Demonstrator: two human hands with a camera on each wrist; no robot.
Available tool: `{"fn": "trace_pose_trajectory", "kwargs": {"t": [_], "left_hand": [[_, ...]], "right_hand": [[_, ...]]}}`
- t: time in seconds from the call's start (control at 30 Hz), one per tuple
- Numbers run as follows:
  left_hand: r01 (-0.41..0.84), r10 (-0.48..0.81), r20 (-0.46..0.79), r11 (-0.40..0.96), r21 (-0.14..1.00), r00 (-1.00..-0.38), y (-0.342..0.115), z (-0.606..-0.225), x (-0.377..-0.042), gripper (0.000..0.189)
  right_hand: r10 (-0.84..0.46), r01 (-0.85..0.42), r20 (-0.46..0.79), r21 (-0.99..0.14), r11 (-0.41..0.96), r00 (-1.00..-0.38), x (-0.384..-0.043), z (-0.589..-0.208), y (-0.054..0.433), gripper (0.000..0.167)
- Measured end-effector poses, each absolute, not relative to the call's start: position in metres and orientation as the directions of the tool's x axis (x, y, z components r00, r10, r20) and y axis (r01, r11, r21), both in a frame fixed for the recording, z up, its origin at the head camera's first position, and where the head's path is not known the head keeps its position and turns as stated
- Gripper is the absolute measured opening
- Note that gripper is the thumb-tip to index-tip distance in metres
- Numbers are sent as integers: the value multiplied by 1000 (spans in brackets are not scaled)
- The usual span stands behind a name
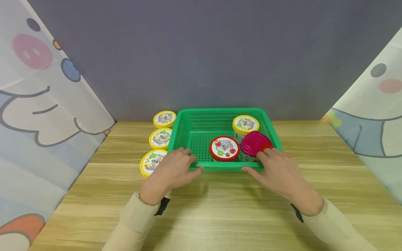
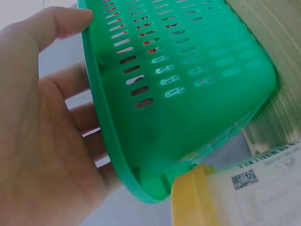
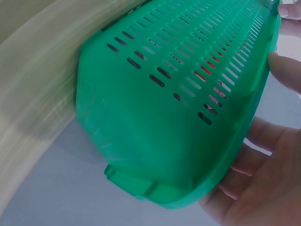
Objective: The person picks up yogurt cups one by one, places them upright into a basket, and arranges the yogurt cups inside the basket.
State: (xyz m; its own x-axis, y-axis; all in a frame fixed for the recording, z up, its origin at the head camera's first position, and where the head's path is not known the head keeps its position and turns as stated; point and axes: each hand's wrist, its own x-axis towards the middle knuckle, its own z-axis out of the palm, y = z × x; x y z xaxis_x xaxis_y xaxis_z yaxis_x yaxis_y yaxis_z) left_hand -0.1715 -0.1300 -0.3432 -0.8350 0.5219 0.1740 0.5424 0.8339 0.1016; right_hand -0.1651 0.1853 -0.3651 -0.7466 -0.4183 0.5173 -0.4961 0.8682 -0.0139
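A wood-grain tabletop (image 1: 232,212) spans the lower frame; a plain grey backdrop (image 1: 201,59) fills the upper centre. A pig-snouted cartoon cloth (image 1: 47,115) lines the left edge, a second cartoon cloth (image 1: 373,115) the right.

I watch the left hand (image 1: 176,169) and right hand (image 1: 279,170) grip the green basket (image 1: 220,166), which holds a red-lidded tub (image 1: 224,149), a yellow-lidded tub (image 1: 246,124) and a magenta-lidded tub (image 1: 253,143); three yellow-lidded containers (image 1: 160,138) sit left of it.

We see a slotted green basket (image 1: 220,164) upright near the middle of the counter's (image 1: 226,216) back edge. Inside sit a yellow-lidded tub (image 1: 246,124) toward its back right corner, a red-lidded tub (image 1: 224,149) by mid-front edge and a magenta-lidded tub (image 1: 253,142) near the front right corner.
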Motion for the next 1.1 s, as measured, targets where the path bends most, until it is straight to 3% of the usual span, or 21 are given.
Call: {"fn": "trace_pose_trajectory", "kwargs": {"t": [0.33, 1.1], "left_hand": [[531, 515, 156, 842, 90, -843, -129, -342, -169, 29], [560, 539, 191, 826, 73, -820, -138, -349, -172, 28]], "right_hand": [[-421, -491, 521, 5, 871, -743, -162, -364, 184, 45], [-380, -447, 467, -36, 894, -798, -161, -363, 181, 44]]}}
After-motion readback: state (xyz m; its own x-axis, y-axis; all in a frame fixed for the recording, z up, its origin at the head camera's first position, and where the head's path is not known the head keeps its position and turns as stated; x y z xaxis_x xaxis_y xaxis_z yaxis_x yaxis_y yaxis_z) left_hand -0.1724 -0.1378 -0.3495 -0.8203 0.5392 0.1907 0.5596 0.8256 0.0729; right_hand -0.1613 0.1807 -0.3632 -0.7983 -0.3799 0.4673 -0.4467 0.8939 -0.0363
